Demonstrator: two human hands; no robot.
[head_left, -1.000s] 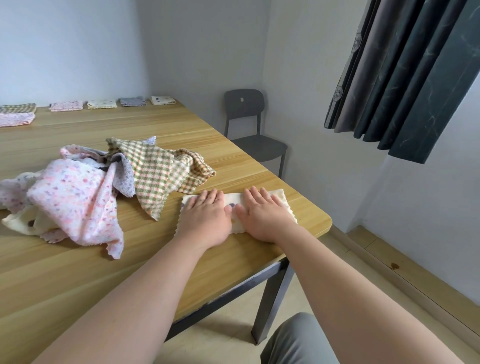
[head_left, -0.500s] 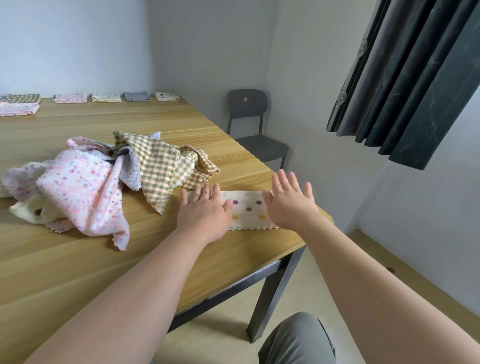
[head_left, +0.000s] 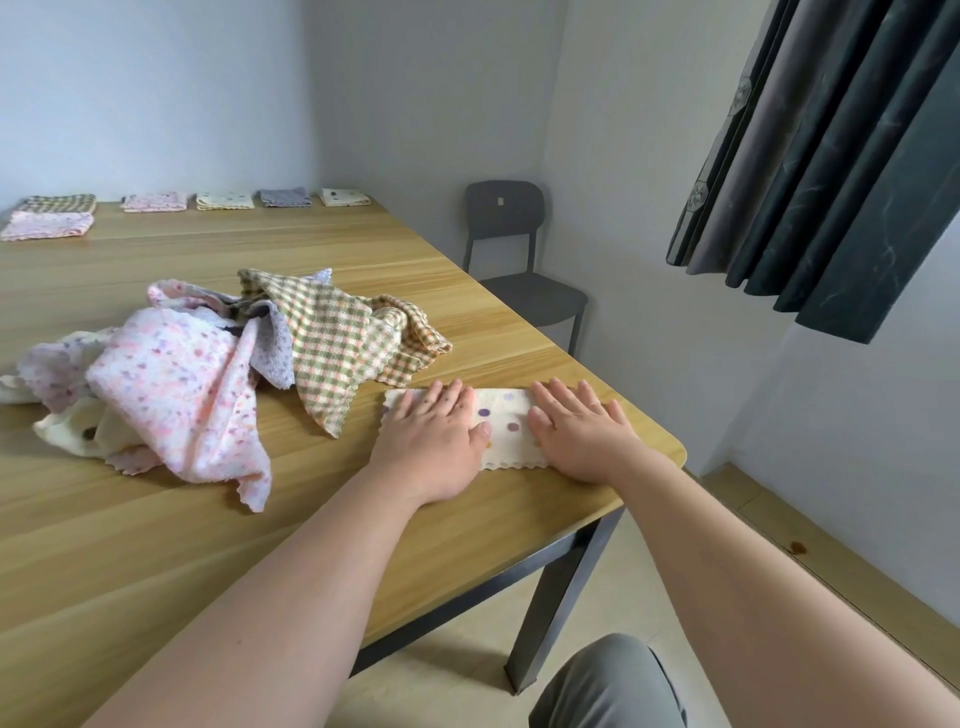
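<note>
Folded cloths (head_left: 223, 200) line the far edge and a loose heap (head_left: 176, 374) on the left waits unfolded, so I judge the job partway. My left hand (head_left: 436, 431) lies flat, fingers straight, on the dotted cloth (head_left: 506, 421), a folded strip near the table corner (head_left: 649, 452); my right hand (head_left: 576, 431) presses likewise, gripping nothing

Head-worn, forward-down over near table (head_left: 156, 571)
</note>
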